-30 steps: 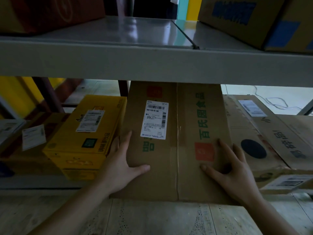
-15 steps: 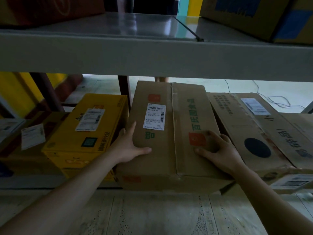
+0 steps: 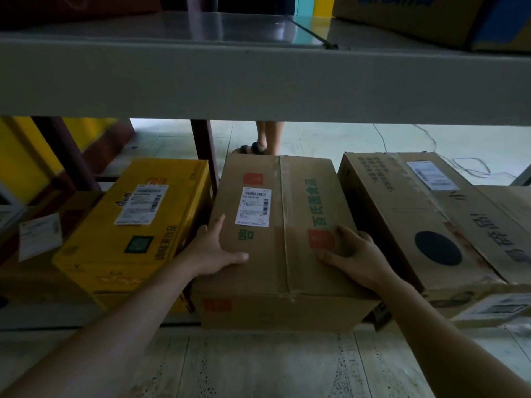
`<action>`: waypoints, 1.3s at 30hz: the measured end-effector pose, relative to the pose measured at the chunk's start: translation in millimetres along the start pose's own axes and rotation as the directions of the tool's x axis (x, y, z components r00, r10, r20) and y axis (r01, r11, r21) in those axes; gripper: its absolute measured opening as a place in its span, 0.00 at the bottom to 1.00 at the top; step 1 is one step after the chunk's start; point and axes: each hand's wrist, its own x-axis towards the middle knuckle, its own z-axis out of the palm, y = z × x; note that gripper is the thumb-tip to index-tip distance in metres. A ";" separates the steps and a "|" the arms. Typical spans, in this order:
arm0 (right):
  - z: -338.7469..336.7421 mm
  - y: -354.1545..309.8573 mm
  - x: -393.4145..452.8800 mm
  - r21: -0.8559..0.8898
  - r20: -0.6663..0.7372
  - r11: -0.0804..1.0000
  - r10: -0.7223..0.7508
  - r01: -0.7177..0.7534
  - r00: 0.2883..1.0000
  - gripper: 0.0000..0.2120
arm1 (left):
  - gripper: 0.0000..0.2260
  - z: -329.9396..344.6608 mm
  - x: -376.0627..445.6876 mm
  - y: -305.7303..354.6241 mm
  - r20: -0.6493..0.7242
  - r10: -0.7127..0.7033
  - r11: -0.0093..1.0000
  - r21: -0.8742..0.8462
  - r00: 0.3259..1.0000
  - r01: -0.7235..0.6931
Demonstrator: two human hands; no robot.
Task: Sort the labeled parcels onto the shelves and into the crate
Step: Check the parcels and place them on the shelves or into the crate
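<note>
A brown cardboard parcel (image 3: 281,231) with a white label, green lettering and red squares sits on the low shelf under a grey metal shelf (image 3: 258,73). My left hand (image 3: 214,252) grips its near left edge, thumb on top. My right hand (image 3: 356,255) presses on its top near the right edge, fingers spread over the red square. A yellow labeled parcel (image 3: 138,225) lies just left of it. A long brown labeled parcel (image 3: 425,219) with a black dot lies to its right.
A dark red upright post (image 3: 205,150) stands behind the parcels. Another person's sandaled feet (image 3: 258,145) are on the floor beyond. More boxes (image 3: 431,18) rest on the upper shelf. A white paper label (image 3: 40,235) lies at far left. Pale wood planks (image 3: 258,366) lie in front.
The brown parcel has slid further back under the grey shelf, both hands moving forward with it. The view has lifted, showing the parcel's front face and feet beyond.
</note>
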 end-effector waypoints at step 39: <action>-200.7 101.1 -110.4 -0.192 -0.507 0.958 0.090 -0.214 0.857 0.34 | 0.35 134.2 -29.9 243.6 0.144 0.446 0.890 -0.171 0.883 -0.422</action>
